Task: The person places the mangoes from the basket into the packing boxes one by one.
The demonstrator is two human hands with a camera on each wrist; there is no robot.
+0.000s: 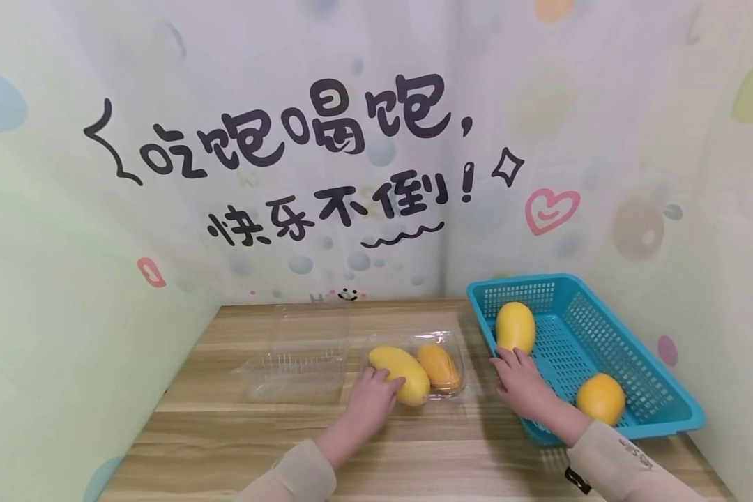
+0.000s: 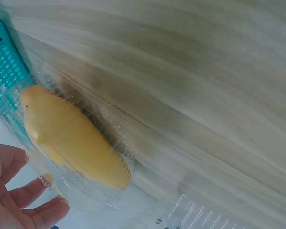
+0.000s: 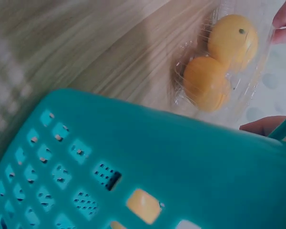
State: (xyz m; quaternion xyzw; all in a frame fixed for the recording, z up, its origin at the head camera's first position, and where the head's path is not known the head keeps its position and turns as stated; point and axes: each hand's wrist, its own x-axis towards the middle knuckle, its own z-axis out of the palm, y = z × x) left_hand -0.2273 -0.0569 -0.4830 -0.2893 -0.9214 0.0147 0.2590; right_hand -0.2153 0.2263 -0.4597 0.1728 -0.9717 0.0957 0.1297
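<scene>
My left hand [image 1: 373, 399] is at the near left side of a clear plastic container [image 1: 454, 340] that holds a large yellow mango [image 1: 408, 380] and a smaller orange-yellow mango [image 1: 439, 368]. In the left wrist view its spread fingers [image 2: 31, 193] touch the container's rim. My right hand [image 1: 522, 382] reaches over the left rim of a blue basket [image 1: 640, 348], with fingertips at the near end of another yellow mango [image 1: 516, 324]. The basket wall hides most of that hand in the right wrist view, so I cannot tell whether it grips the mango.
An open clear clamshell box [image 1: 298, 366] stands on the wooden table [image 1: 226, 439], left of the mangoes' container. A round orange-yellow fruit [image 1: 601, 399] lies at the near end of the basket. Printed curtains [image 1: 351, 42] hang close behind and beside the table.
</scene>
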